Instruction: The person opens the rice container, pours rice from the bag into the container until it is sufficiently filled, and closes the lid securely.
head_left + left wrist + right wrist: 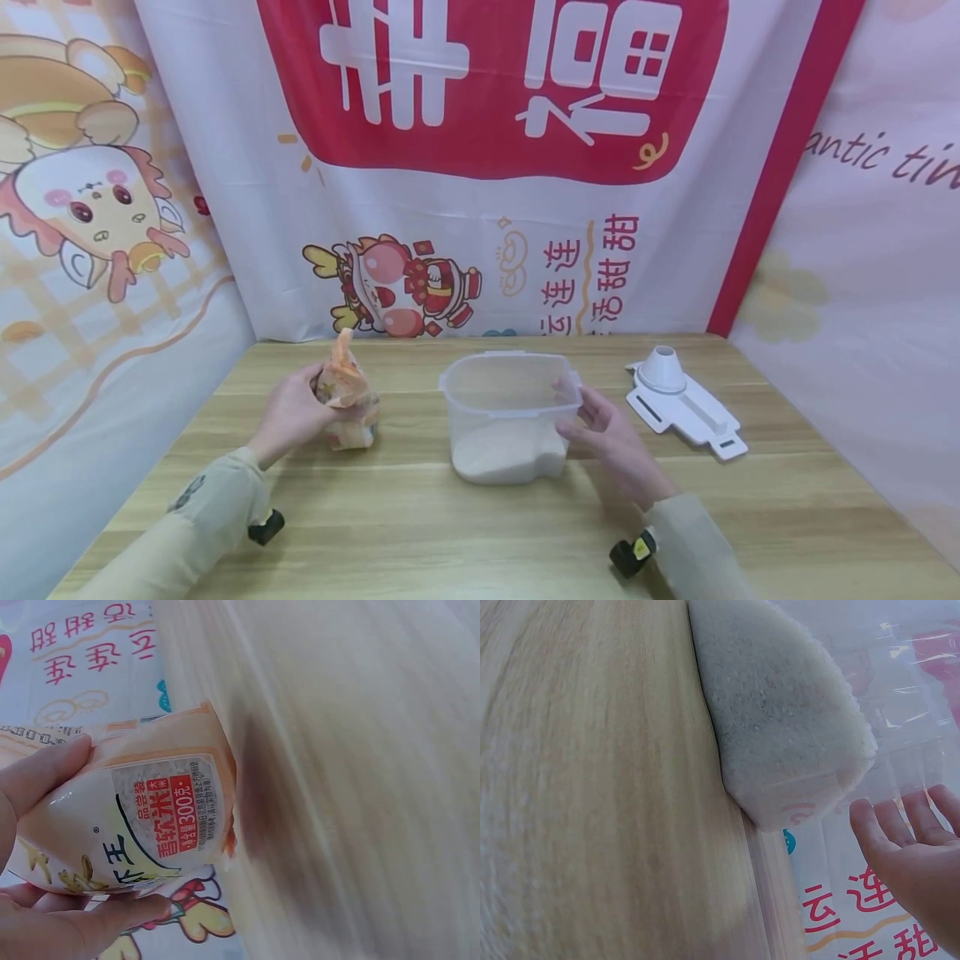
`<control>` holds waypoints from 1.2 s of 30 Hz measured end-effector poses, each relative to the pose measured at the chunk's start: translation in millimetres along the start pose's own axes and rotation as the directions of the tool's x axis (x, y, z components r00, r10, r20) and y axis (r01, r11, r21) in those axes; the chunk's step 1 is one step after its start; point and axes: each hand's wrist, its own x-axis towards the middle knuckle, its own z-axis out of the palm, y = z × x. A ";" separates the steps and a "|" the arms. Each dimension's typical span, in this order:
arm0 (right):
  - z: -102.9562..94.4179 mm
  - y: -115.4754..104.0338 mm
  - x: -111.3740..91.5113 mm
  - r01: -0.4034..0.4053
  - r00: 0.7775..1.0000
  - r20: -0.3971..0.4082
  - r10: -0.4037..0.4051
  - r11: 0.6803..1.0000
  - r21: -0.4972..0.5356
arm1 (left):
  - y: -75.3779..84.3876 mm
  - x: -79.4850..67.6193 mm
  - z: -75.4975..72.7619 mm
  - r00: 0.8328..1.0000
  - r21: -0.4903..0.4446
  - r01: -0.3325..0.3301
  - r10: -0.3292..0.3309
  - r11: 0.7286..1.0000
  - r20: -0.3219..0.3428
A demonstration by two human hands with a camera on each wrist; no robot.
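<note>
My left hand (296, 412) grips a small orange-and-white rice bag (347, 400), thumb on one side and fingers on the other. The printed front of the rice bag (157, 802) faces the left wrist camera, close over the wood. A clear plastic container (510, 387) stands open-topped on the table, white rice (506, 454) heaped in its lower part. At its right end, my right hand (611, 442) holds the wall near the rim, thumb at the front and fingers farther back. Its fingers (922, 817) lie against the clear wall in the right wrist view.
A white plastic lid-like piece (693, 417) with a cone-shaped spout (663, 371) lies at the right of the wooden table (420, 542). Printed cloth hangs behind the table and along both sides.
</note>
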 end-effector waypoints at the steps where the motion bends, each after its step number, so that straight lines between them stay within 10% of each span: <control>1: 0.0 0.0 -0.4 0.000 1.000 -0.001 0.000 1.000 0.000 | 3.4 -1.0 -0.8 1.000 0.003 -0.004 0.004 1.000 0.002; 36: 0.0 -1.2 -1.2 -0.026 1.000 -0.005 0.026 1.000 -0.011 | 140.9 8.4 -41.1 0.970 0.140 -0.187 0.160 0.972 0.182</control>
